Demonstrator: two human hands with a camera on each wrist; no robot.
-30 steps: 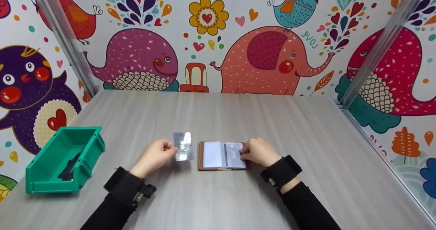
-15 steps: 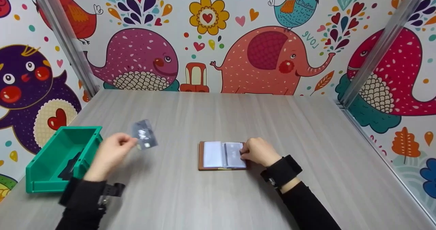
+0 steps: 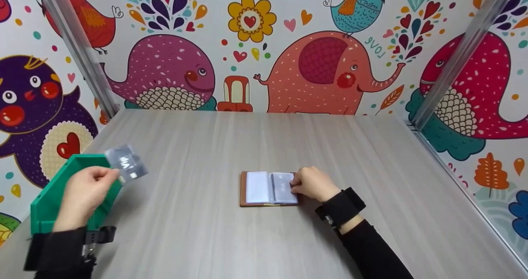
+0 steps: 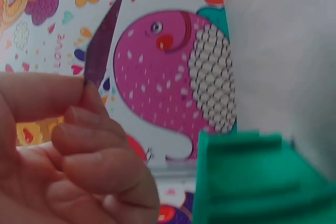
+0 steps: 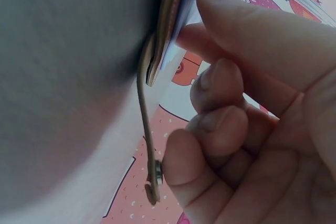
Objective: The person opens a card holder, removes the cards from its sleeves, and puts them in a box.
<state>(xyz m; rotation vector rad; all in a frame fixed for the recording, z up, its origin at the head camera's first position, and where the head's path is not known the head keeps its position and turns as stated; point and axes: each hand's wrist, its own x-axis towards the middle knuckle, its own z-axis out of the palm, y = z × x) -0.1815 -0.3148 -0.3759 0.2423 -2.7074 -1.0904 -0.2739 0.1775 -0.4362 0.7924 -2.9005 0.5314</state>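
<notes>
My left hand (image 3: 84, 194) pinches a grey, see-through card (image 3: 128, 163) with white lettering between thumb and forefinger. It is over the green bin (image 3: 53, 200) at the left; in the left wrist view the card (image 4: 102, 48) appears nearly edge-on. On the table, a brown card holder (image 3: 243, 188) lies open at its clear sleeves (image 3: 258, 187). My right hand (image 3: 315, 184) holds the right-hand sleeves by their outer edge, its other fingers curled. The right wrist view has the holder's strap (image 5: 146, 124) with a metal snap sticking out under those fingers.
The grey wood-grain table (image 3: 198, 237) extends around the card holder. Printed cartoon walls (image 3: 284, 6) stand at the back and sides, with metal posts (image 3: 78, 43) at the corners. My left hand and forearm hide much of the bin's inside.
My left hand has carried the card left, away from beside the card holder to over the green bin, tilting it on the way. My right hand and the holder have stayed put.
</notes>
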